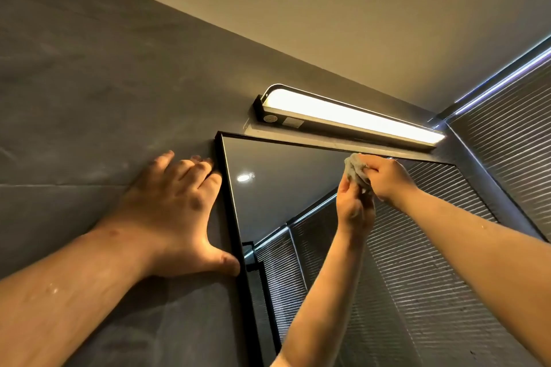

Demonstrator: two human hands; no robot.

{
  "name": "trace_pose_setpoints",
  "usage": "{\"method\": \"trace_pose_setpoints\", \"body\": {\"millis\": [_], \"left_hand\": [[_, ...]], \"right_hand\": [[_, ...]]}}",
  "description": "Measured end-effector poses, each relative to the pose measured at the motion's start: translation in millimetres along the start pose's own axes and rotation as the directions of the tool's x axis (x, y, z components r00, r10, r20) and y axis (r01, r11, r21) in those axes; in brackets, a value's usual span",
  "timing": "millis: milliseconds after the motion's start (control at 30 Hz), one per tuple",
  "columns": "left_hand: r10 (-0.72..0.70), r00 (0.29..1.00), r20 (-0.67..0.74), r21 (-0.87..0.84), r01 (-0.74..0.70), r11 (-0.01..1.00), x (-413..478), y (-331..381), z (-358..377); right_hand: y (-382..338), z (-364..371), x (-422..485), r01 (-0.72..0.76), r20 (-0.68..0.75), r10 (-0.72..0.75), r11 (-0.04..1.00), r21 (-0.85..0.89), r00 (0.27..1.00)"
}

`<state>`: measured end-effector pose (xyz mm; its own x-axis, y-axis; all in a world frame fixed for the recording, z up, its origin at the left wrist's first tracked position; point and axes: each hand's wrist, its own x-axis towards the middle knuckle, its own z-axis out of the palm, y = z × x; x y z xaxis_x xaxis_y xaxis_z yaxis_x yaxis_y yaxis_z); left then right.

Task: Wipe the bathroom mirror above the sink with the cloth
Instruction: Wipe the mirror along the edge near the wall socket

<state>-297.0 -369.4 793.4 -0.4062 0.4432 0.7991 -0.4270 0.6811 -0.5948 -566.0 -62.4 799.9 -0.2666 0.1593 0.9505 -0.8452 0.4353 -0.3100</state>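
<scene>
Wiping step, upper edge. Your right hand (387, 180) bunches the cloth (356, 173) in curled fingers against the top of the mirror (283, 188), just under the lamp (351, 116). Your left hand (176, 205) lies flat, fingers spread, on the wall (74, 98) beside the frame. Next, judged: sweep along the top edge, keeping pressure even.

2 hands (173, 205), 1 cloth (356, 171), 1 mirror (283, 164)

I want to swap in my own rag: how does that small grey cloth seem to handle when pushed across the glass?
Probably soft and floppy: the small grey cloth sits bunched in the right hand. Likely light, since the fingers alone pinch it. It seems to crumple rather than spread against the black-framed mirror.
</scene>
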Motion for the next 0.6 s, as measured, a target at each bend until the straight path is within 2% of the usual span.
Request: {"method": "trace_pose_setpoints", "body": {"millis": [167,367,467,600], "left_hand": [[-0.005,1.000,-0.003,0.030,0.005,1.000,-1,3,-9],[-0.010,1.000,0.003,0.008,0.010,1.000,-1,3,-7],[-0.005,1.000,0.017,0.015,0.005,1.000,-3,4,-12],[0.019,1.000,0.000,0.031,-0.019,0.999,-2,1,-5]], "right_hand": [[12,-8,-57,0.057,0.071,-0.069,0.984,0.170,0.995],[45,-6,-117,-0.003,0.077,-0.015,0.974,0.228,0.997],[39,-7,-113,0.001,0.077,-0.020,0.971,0.240,0.997],[14,-5,-69,0.092,0.050,-0.102,0.981,0.172,0.994]]}}
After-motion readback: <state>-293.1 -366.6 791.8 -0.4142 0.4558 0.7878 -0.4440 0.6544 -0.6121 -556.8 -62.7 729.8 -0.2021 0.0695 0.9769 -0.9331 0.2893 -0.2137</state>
